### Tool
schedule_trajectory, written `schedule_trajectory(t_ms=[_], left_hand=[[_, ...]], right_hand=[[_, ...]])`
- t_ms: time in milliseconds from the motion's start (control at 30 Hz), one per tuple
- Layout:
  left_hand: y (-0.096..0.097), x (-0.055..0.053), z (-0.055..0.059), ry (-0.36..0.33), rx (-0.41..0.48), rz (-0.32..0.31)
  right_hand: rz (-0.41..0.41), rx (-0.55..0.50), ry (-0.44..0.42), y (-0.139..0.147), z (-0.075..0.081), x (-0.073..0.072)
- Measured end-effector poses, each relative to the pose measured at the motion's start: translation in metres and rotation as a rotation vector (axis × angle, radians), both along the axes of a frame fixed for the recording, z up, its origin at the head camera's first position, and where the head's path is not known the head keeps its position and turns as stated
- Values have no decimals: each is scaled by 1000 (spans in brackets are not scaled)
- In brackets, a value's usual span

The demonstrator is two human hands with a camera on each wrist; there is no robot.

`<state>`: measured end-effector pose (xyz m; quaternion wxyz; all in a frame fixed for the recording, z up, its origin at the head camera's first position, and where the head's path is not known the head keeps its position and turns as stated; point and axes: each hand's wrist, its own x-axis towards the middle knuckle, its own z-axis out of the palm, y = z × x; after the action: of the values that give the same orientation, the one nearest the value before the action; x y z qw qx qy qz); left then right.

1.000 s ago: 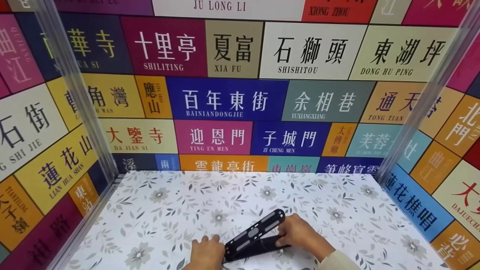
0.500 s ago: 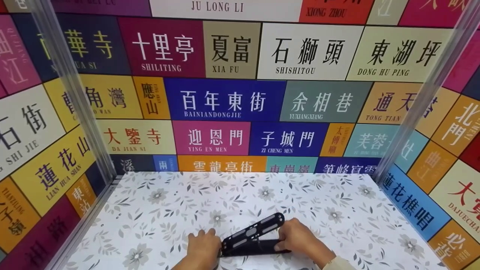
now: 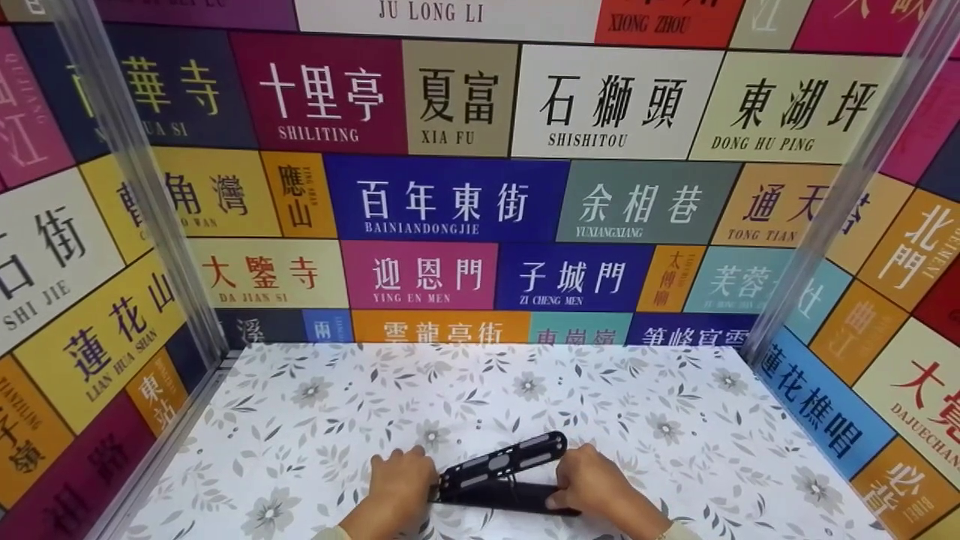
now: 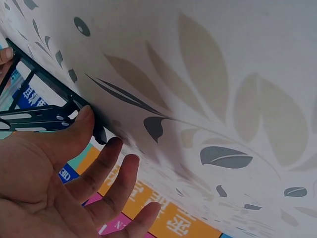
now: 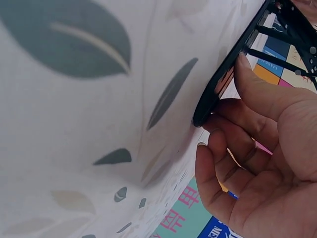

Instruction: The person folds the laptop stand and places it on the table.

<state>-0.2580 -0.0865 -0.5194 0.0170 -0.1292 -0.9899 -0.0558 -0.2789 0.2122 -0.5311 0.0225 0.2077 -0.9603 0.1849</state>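
Observation:
A black folding stand (image 3: pixel 517 495) lies on the patterned tabletop, its slotted upper plate (image 3: pixel 499 466) raised at an angle above the lower plate. At the stand's left end, the left hand (image 3: pixel 397 484) pinches it near the hinge. In the left wrist view, the left thumb (image 4: pixel 81 129) lies against the frame, with the other fingers spread. The right hand (image 3: pixel 596 484) holds the right end of the lower plate. Its thumb (image 5: pixel 255 89) presses one side in the right wrist view, while the fingers are bent at the other. Thin struts (image 5: pixel 277 59) join the two plates.
A white tabletop (image 3: pixel 337 420) with grey flowers and leaves spreads around the stand. Behind it stands a wall of coloured panels (image 3: pixel 450 199) with lettering. Clear upright posts (image 3: pixel 180 202) mark the corners at left and right.
The left hand and the stand's left end have moved away from the person and slightly left. The stand has turned clockwise in the head view. Both hands keep hold.

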Motion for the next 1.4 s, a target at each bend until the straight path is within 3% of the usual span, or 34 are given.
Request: schedule_trajectory(t_ms=[333, 533, 767, 1000, 1167, 1267, 1400], left_hand=[[-10, -20, -2, -13, 100, 18], [-13, -32, -2, -59, 105, 38], [-12, -37, -3, -60, 107, 46], [-12, -30, -5, -3, 70, 37], [-7, -21, -4, 76, 46, 4], [1, -13, -3, 121, 33, -27], [14, -2, 1, 175, 31, -88]], right_hand=[[-89, -36, -2, -5, 0, 15], [-110, -9, 24, -8, 0, 20], [-153, 20, 15, -10, 2, 24], [-131, -7, -16, -5, 2, 22], [-2, -70, -142, 9, 8, 7], [84, -117, -282, 21, 15, -4], [125, -263, -510, 33, 21, -16]])
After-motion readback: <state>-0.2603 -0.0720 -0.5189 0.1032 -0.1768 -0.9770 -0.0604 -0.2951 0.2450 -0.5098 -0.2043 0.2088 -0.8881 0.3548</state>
